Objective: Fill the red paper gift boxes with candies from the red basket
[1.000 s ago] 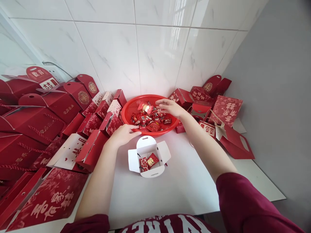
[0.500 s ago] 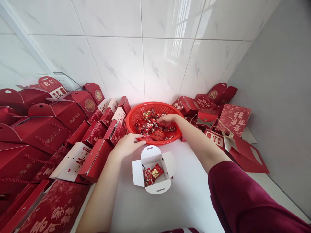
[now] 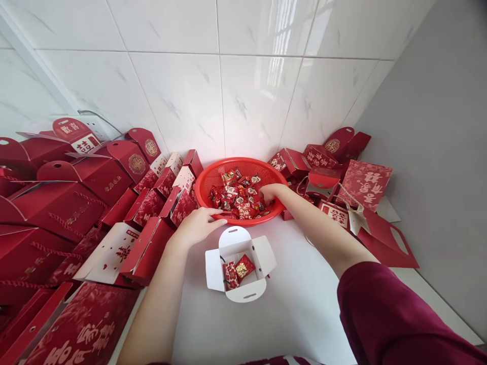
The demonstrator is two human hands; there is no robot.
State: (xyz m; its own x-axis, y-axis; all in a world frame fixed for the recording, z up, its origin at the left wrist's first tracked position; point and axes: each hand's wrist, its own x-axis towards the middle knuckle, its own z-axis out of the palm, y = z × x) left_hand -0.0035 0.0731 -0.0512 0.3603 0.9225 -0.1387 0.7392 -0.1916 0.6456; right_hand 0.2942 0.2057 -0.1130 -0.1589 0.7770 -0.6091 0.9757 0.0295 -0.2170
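A red plastic basket (image 3: 240, 163) holds a heap of red-wrapped candies (image 3: 243, 202). My left hand (image 3: 198, 224) is at the basket's near left rim, fingers over the edge and thumb along the outside. Inside the basket, at the right, my right hand (image 3: 271, 192) reaches down among the candies with its fingers curled; the fingertips and whatever they hold are hidden. In front of the basket stands an open white-lined box (image 3: 248, 293) with its flaps spread. Two red packets lie in it, a patterned one (image 3: 230, 274) and one with a gold figure (image 3: 244, 266).
Rows of red gift boxes (image 3: 91, 177) crowd the left side. More red boxes and bags (image 3: 367, 185) stand at the right, beside a grey wall (image 3: 426, 152). A tiled wall (image 3: 171, 91) rises behind the basket. The white tabletop (image 3: 243, 329) extends toward me.
My right hand has shifted slightly right and deeper into the candies, its fingers now more hidden. Some candies in the heap have moved. My left hand stays at the rim.
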